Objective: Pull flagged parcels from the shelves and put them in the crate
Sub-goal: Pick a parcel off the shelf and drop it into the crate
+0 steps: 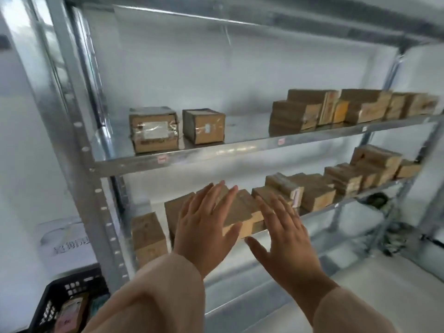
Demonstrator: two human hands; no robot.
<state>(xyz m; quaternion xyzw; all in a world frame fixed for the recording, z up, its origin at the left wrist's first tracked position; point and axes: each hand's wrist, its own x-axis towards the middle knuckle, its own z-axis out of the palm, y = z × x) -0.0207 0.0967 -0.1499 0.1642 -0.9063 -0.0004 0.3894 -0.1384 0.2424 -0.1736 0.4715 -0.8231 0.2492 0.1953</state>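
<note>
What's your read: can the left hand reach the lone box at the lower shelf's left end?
Probably yes. The left hand hovers open just right of that box, nothing visible between them; the shelf post stands further left.

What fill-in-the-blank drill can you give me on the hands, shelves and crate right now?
1. The left hand and right hand are both ____, fingers spread.
2. They reach toward parcels on the ____ of the two loaded shelves.
3. The black crate sits to the ____ of the rack.
4. At the left end of the upper shelf stand ____ separate boxes.
Missing words: open; lower; left; two.
</note>
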